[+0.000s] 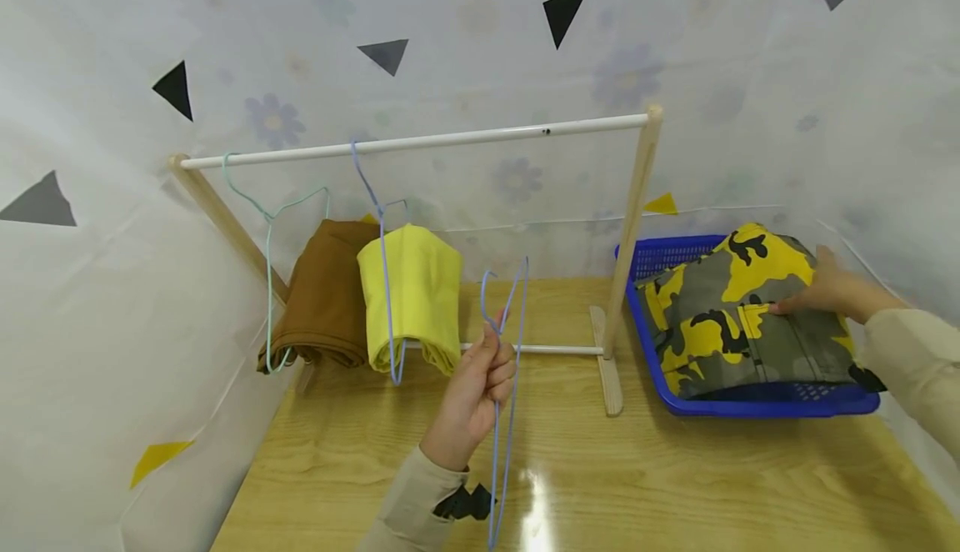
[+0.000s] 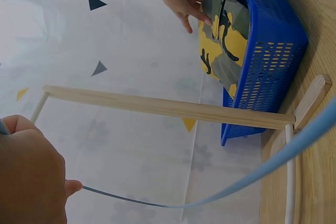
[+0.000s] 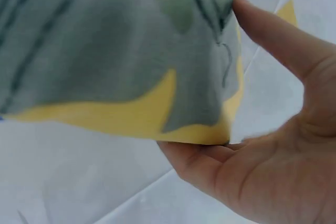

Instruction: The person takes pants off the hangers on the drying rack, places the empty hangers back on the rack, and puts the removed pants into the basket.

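In the head view my left hand [image 1: 474, 393] grips a light blue clothes hanger [image 1: 512, 385] just below its hook, front and centre. The hanger's strip also crosses the left wrist view. On the right, my right hand [image 1: 840, 289] touches a folded grey, yellow and black camouflage garment [image 1: 750, 318] in a blue basket [image 1: 757, 408]. Its thumb [image 3: 278, 38] lies at the cloth's edge, apart from the other fingers, whose tips are hidden behind the cloth in the right wrist view. The garment's exact kind cannot be told.
A wooden rack with a white rail [image 1: 480, 137] stands at the back. On it hang a green hanger [image 1: 270, 285] with folded brown cloth [image 1: 322, 293] and a blue hanger [image 1: 384, 268] with folded yellow cloth [image 1: 431, 285]. The rack's right post [image 1: 633, 235] stands beside the basket.
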Available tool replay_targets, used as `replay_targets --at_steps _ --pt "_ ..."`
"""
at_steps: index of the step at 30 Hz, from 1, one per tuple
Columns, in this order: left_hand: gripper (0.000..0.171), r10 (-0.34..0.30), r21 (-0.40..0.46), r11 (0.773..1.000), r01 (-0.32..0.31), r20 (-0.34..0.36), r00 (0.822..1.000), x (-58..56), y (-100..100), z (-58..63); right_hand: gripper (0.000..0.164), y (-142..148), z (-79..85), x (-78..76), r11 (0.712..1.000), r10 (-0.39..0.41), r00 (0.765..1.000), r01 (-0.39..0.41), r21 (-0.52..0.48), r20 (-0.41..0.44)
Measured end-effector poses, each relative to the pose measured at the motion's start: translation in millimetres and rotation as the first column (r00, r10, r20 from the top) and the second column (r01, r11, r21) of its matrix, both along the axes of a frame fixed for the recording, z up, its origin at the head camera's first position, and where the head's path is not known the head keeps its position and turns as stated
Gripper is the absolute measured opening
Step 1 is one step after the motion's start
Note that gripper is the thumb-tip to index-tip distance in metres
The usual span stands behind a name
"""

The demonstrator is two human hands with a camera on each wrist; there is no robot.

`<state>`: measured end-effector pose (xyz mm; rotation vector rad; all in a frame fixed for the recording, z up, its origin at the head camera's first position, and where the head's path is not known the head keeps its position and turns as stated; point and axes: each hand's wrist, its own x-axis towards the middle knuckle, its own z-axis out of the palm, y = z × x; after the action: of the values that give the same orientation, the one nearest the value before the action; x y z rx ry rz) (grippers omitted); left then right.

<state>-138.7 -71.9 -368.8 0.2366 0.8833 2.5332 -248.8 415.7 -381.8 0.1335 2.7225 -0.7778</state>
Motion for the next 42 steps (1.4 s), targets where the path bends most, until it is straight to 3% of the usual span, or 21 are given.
replay_targets --at_steps 5,9,15,20,27,34,42 --pt "0.054 0.005 0.0 1.0 -0.005 0.009 1.0 -0.8 -0.8 -1.1 0.13 -2.2 -7.8 -3.6 0.985 0.126 0.992 -0.124 0.119 -0.006" --pt "0.055 0.004 0.012 1.0 -0.004 0.01 1.0 -1.6 -1.3 -2.0 0.132 -7.6 -7.4 -4.1 0.966 0.152 0.988 -0.149 0.21 0.004" --pt "0.057 0.006 -0.002 1.0 -0.006 -0.007 1.0 -1.6 -1.9 -3.1 0.14 -21.4 -14.5 -2.4 0.962 0.101 0.994 -0.105 0.251 0.027" --pt "0.055 0.009 -0.012 1.0 -0.009 -0.002 1.0 -0.5 -2.3 -3.6 0.139 -28.1 -27.1 0.6 0.973 0.037 0.996 -0.053 0.225 0.076" --pt "0.055 0.006 -0.007 1.0 -0.006 -0.004 1.0 -1.0 -2.0 -4.7 0.134 -30.6 -43.2 -3.2 0.967 -0.013 0.997 -0.008 0.254 0.079" --pt "0.055 0.005 -0.004 1.0 -0.005 0.005 1.0 -1.5 -0.8 -5.6 0.133 -32.0 -63.0 -16.2 0.949 -0.12 0.98 0.066 0.308 0.158" --pt "0.054 0.018 -0.034 0.999 -0.017 0.028 0.999 -0.8 1.1 -6.5 0.128 -29.5 -76.4 -17.5 0.95 -0.138 0.96 0.059 0.307 0.242"
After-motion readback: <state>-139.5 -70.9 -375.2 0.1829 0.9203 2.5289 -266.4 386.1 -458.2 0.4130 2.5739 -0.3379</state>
